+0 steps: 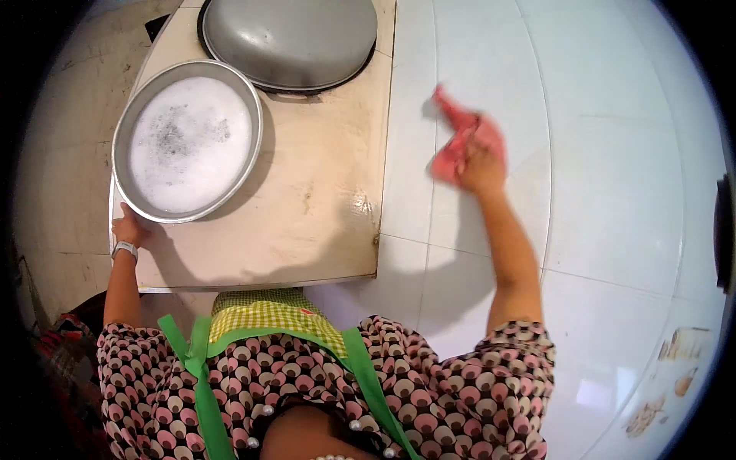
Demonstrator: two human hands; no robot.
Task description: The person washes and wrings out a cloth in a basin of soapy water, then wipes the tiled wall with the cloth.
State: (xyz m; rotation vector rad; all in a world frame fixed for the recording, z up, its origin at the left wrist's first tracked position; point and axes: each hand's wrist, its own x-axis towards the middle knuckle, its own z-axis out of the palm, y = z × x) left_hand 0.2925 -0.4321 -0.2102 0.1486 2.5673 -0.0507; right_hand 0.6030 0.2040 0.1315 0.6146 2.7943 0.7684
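Note:
A red cloth (pixel 458 146) is bunched under my right hand (pixel 481 162), against the white tiled surface right of the table. The cloth and fingers are slightly blurred. My left hand (pixel 129 228) is at the table's left edge, just below a round metal basin (pixel 256 146); its fingers are partly hidden, and a watch is on that wrist. White suds (pixel 192 142) with greyish patches fill the basin, which stands on the beige table (pixel 322 176).
A large grey metal vessel (pixel 295 38) with a dark rim sits at the table's far end. Dark objects (pixel 73 345) lie at the lower left. A dark item (pixel 723 234) shows at the far right edge.

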